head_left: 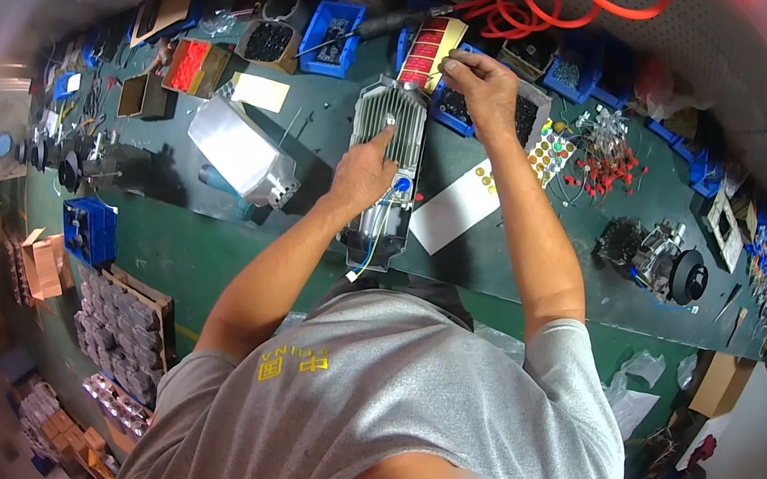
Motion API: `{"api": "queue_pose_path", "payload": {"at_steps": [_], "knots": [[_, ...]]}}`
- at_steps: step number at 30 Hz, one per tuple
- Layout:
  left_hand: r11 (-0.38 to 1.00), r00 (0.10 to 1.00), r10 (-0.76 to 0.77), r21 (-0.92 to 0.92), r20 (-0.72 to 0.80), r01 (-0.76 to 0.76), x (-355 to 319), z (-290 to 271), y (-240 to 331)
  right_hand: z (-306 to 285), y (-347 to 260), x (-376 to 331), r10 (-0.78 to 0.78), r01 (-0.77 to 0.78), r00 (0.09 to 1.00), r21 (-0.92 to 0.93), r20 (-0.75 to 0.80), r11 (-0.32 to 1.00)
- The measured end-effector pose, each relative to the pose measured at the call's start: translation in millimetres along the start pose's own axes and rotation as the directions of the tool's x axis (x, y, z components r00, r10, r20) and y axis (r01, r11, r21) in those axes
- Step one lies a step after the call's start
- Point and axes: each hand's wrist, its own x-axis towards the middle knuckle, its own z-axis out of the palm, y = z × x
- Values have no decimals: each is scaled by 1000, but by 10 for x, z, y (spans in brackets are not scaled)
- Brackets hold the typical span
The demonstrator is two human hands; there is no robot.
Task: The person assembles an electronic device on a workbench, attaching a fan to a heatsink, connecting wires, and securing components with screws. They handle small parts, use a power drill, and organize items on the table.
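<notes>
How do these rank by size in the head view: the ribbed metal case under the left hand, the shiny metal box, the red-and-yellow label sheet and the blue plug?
1. Ribbed metal case, though partly covered
2. Shiny metal box
3. Label sheet
4. Blue plug, clearly smallest

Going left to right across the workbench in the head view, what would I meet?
Smooth silver housing, left hand at the finned housing, right hand, red-tipped wires, metal assembly with a black disc.
</notes>
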Motion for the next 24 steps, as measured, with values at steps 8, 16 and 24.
{"api": "queue_pose_path", "payload": {"at_steps": [8, 16, 24], "knots": [[1000, 1000, -10, 8, 8, 10, 4, 5, 4, 66, 198, 150, 5, -3, 1000, -50, 27, 999], [1000, 1000, -10, 13, 16, 10, 11, 12, -7, 183, 169, 203, -27, 31, 998, -78, 52, 996], [999, 999, -37, 21, 37, 36, 10, -15, 11, 352, 117, 252, -87, 140, 960, -184, 267, 973]]}}
